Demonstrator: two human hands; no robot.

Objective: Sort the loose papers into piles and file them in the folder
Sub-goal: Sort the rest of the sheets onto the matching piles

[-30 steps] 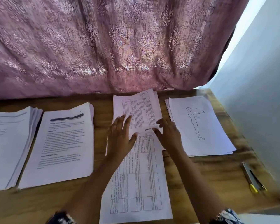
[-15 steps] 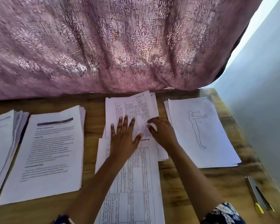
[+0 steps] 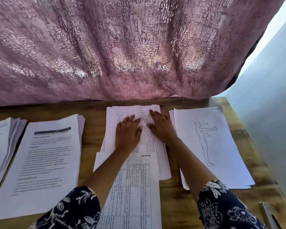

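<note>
"Was anything being held?"

"No. The left hand (image 3: 128,134) and right hand (image 3: 162,128) lay flat, fingers straight, side by side, thumbs close together, pressing the papers (image 3: 111,123) right under their palms."

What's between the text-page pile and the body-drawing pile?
Head view: the pile of table sheets, left hand and right hand flat on it.

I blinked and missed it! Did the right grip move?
Yes. The right grip slid toward the curtain: earlier level with the drawn figure's legs, now level with its head.
</note>
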